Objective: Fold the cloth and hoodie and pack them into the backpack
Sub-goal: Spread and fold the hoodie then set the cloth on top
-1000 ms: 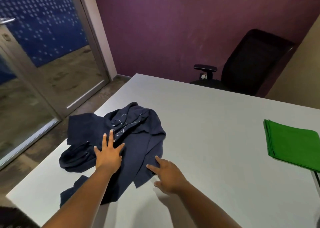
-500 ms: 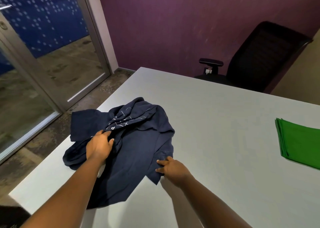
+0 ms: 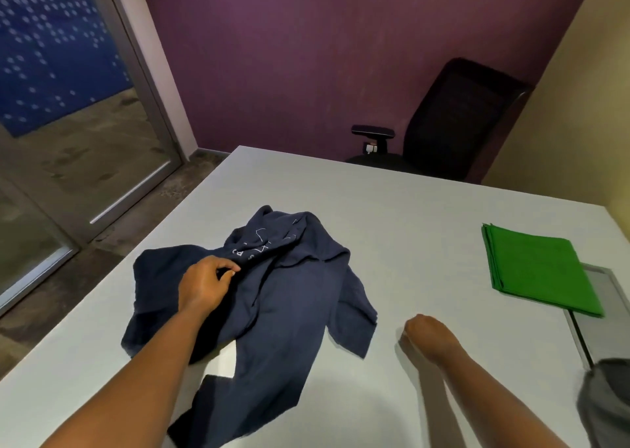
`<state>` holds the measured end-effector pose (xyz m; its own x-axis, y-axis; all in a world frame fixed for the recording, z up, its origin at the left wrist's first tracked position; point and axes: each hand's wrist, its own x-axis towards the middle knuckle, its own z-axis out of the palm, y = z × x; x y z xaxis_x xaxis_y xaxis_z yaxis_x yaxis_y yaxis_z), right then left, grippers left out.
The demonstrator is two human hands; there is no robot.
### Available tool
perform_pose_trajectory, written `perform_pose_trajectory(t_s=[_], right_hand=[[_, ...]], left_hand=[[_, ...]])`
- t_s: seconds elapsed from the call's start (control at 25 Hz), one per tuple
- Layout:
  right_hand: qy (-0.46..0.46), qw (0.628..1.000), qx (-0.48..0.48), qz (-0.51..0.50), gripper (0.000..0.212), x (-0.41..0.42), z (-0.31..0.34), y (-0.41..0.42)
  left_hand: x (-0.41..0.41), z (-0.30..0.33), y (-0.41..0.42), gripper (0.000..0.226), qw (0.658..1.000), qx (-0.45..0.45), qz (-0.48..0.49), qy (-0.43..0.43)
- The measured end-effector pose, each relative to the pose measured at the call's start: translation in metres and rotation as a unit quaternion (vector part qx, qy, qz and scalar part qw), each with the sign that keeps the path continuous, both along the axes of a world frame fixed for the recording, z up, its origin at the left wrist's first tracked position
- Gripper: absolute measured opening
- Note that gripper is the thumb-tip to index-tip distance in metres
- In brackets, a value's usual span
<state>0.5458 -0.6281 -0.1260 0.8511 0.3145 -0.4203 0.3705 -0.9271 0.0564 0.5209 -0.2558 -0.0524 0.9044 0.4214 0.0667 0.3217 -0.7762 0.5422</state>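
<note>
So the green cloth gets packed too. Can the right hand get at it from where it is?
Probably yes: the right hand holds nothing, and only bare table lies between it and the folded green cloth.

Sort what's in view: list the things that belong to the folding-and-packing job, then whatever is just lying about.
Belongs to the job:
- navy hoodie, crumpled on the white table, gripped by the left hand
- folded green cloth at the table's right side
- right hand, off the hoodie, holding nothing

Just lying about:
- black office chair behind the table
- flat grey panel under the cloth's corner
</note>
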Motion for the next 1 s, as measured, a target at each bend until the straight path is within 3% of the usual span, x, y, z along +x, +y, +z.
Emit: perform_pose_trajectory(t_s=[0.12, 0.24, 0.44, 0.52, 0.6, 0.68, 0.76, 0.88, 1.0], right_hand=[[-0.011, 0.998, -0.016, -0.053, 0.031, -0.002, 0.013, -0.034], [-0.033, 0.997, 0.057, -0.035, 0.038, -0.006, 0.022, -0.024], [0.005, 0.981, 0.194, 0.024, 0.062, -0.019, 0.013, 0.046], [0.01, 0.987, 0.151, 0.057, 0.067, -0.021, 0.002, 0.068], [-0.031, 0.99, 0.112, 0.077, 0.069, -0.023, -0.005, 0.081], [-0.041, 0.995, 0.075, 0.057, 0.057, -0.022, -0.015, 0.086], [-0.092, 0.99, 0.079, 0.072, 0.044, -0.012, -0.023, 0.085], [-0.126, 0.984, 0.111, 0.06, 0.047, 0.005, -0.022, 0.067], [-0.053, 0.998, 0.036, -0.003, 0.036, 0.006, 0.005, 0.028]], left_hand=[[0.008, 0.003, -0.016, 0.013, 1.0, -0.02, -0.004, -0.016], [0.011, 0.006, -0.029, 0.014, 1.0, -0.016, 0.001, -0.017], [0.004, 0.008, -0.031, 0.024, 0.992, 0.123, -0.013, 0.027], [-0.005, 0.002, -0.027, 0.039, 0.988, 0.137, 0.0, 0.068], [-0.019, -0.01, -0.025, 0.076, 0.984, 0.095, -0.005, 0.153], [-0.03, -0.024, -0.023, 0.095, 0.97, 0.105, -0.022, 0.219], [-0.034, -0.032, -0.016, 0.08, 0.968, 0.133, -0.034, 0.21], [-0.029, -0.021, -0.001, 0.071, 0.974, 0.168, -0.027, 0.15], [-0.022, -0.006, 0.022, 0.079, 0.961, 0.253, -0.044, 0.103]])
